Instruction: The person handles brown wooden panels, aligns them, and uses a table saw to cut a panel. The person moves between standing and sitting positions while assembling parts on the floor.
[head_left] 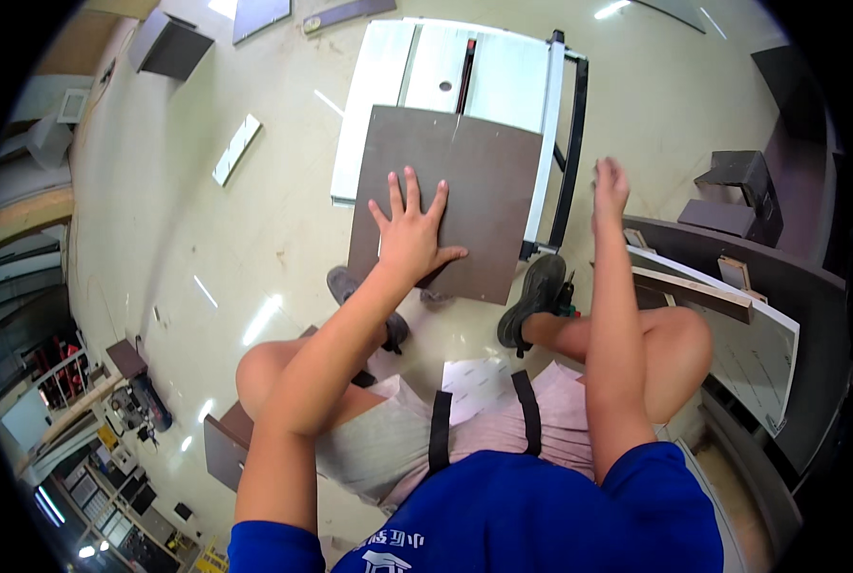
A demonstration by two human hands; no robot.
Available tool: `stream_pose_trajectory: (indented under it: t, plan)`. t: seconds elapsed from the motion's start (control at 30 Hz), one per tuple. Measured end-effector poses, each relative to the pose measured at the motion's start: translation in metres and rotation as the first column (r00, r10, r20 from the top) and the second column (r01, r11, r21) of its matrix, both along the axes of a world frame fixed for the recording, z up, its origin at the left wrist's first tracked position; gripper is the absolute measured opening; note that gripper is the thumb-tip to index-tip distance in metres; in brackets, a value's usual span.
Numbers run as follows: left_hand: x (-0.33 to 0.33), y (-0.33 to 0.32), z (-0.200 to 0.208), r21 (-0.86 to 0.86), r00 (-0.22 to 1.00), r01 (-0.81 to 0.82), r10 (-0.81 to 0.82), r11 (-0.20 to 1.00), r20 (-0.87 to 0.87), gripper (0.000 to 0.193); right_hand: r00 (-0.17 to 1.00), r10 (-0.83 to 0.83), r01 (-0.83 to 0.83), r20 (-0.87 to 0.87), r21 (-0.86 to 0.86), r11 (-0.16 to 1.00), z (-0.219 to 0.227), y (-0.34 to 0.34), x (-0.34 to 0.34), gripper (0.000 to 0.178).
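Observation:
My left hand (412,232) lies flat with spread fingers on a square brown board (488,205). The board covers the near part of a small table saw's pale top (512,72) and overhangs its near edge. Beyond the board, a narrow dark slot with a red-tipped piece (469,57) runs along the saw top. My right hand (610,188) is raised in the air to the right of the saw, apart from it. Its fingers look bent and are smeared, and I see nothing in them.
Right of the saw runs a black rail (571,158). Dark panels and a white-faced sheet (765,358) with wooden strips stand at my right. A pale strip (237,150) lies on the floor at left. My shoes (538,291) are close to the saw's near end.

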State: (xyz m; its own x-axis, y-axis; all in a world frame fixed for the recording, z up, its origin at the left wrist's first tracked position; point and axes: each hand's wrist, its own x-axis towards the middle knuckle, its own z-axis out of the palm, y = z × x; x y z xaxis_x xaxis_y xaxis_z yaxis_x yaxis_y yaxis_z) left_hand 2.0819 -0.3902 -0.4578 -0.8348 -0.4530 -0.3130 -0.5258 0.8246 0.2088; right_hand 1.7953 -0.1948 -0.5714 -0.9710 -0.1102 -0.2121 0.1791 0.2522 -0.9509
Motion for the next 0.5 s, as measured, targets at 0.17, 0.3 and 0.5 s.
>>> stream_pose_trajectory:
  t: [0.17, 0.3, 0.5]
  plan:
    - [0.007, -0.003, 0.0, -0.012, 1.0, -0.015, 0.015, 1.0, 0.0, 0.108, 0.862, 0.374, -0.296, -0.343, 0.261, 0.919, 0.074, -0.06, 0.024, 0.035]
    - [0.005, -0.003, -0.004, -0.01, 1.0, -0.003, 0.003, 1.0, -0.011, 0.107, 0.711, 0.535, -0.258, -0.457, 0.538, 0.803, 0.064, -0.082, 0.052, 0.052]
    - [0.006, -0.003, -0.005, -0.014, 1.0, -0.009, 0.009, 1.0, -0.013, 0.105, 0.843, 0.489, -0.329, -0.223, 0.504, 0.798, 0.052, -0.083, 0.066, 0.07]
